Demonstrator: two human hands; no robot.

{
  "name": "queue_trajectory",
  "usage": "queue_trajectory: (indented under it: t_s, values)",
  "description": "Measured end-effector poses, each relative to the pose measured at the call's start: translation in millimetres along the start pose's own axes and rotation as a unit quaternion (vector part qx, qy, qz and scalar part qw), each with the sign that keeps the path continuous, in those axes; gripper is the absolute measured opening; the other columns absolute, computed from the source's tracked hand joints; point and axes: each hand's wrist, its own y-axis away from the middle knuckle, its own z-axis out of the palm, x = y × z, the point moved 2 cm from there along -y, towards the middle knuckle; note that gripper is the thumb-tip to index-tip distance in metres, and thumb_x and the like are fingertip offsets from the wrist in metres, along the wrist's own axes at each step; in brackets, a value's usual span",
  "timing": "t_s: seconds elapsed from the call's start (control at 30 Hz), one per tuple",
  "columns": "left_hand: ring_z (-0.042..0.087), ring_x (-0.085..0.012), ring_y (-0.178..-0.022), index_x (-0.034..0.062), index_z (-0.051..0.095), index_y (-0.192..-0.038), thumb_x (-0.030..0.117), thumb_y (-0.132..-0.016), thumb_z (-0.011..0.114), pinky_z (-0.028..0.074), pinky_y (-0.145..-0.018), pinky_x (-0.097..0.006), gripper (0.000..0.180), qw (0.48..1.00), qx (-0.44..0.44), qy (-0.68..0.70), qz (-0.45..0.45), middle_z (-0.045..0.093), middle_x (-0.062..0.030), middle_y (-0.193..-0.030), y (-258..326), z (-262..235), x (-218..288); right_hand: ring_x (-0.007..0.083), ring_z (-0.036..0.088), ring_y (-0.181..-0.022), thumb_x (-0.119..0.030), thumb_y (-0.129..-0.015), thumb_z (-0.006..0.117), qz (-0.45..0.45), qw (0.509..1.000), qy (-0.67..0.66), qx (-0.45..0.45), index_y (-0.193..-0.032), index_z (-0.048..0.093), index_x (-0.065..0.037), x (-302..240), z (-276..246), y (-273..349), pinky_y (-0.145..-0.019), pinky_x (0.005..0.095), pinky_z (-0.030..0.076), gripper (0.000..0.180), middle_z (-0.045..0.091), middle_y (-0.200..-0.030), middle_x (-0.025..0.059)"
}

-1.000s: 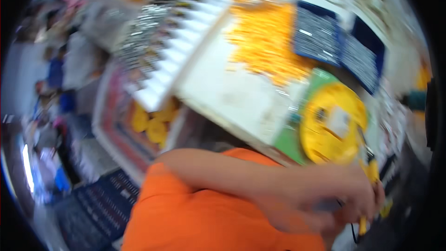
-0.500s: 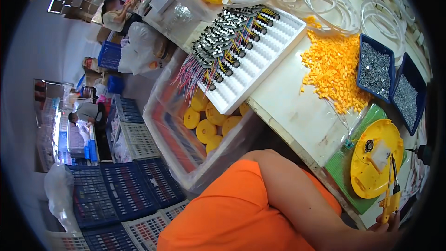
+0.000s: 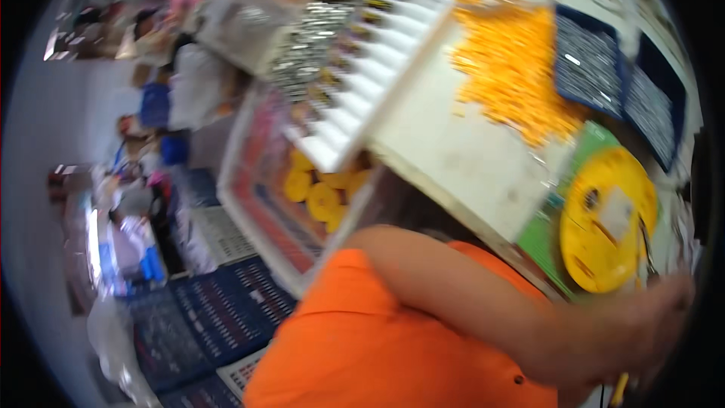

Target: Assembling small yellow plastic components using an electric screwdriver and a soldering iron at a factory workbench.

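My left forearm reaches across to the right, and my left hand (image 3: 655, 313) is at the right edge, below a round yellow plastic shell (image 3: 604, 245). Motion smears the fingers, so their grip does not show. A thin metal tool tip (image 3: 646, 245) lies over the shell and runs down to the hand. Below the hand a piece of yellow handle (image 3: 619, 391) shows. The shell rests on a green mat (image 3: 547, 245) and carries a dark round part and a whitish piece inside. My right hand cannot be made out.
Orange small parts (image 3: 517, 68) are heaped on the white table (image 3: 461, 155) beside blue trays (image 3: 593, 57) of metal pieces. A white foam tray (image 3: 362, 91) holds wired parts. Yellow discs (image 3: 322, 200) lie in a lined bin left of the table. Blue crates (image 3: 204, 317) stand lower left.
The whole view has shifted and blurred. My left hand has come up and right, nearer the yellow shell. The yellow tool, clear before, is now mostly hidden.
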Motion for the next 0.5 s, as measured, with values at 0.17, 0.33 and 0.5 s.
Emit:
queue_trajectory:
  t_s: [0.17,0.33,0.5]
  values:
    - [0.063,-0.0276,-0.090,0.0089,0.070,-0.107,0.008,-0.075,0.077,0.048,-0.080,-0.040,0.033,0.527,-0.006,-0.842,0.118,0.067,-0.0071,-0.105,35,-104,89,0.0228,0.062,-0.078,-0.032,-0.098,0.060,-0.056,0.977,-0.169,-0.116,-0.133,0.054,0.008,-13,0,14,-0.068,0.0318,0.052,0.053,0.065,-0.101,0.0176]
    - [0.061,-0.0229,-0.104,0.0142,0.071,-0.104,0.015,-0.080,0.072,0.044,-0.094,-0.041,0.025,0.355,-0.054,-0.931,0.061,0.064,-0.0012,-0.109,53,-136,64,0.0199,0.060,-0.079,-0.035,-0.102,0.059,-0.061,0.974,-0.141,-0.165,-0.137,0.049,-0.002,-39,-6,21,-0.068,0.0307,0.051,0.049,0.063,-0.114,0.0198]
    - [0.061,-0.0220,-0.107,0.0153,0.070,-0.104,0.016,-0.080,0.071,0.044,-0.097,-0.041,0.024,0.342,-0.036,-0.938,0.051,0.064,0.0008,-0.111,48,-141,65,0.0210,0.064,-0.077,-0.034,-0.100,0.059,-0.050,0.986,-0.130,-0.090,-0.138,0.049,0.004,-38,-9,22,-0.071,0.0302,0.054,0.055,0.066,-0.098,0.0173]
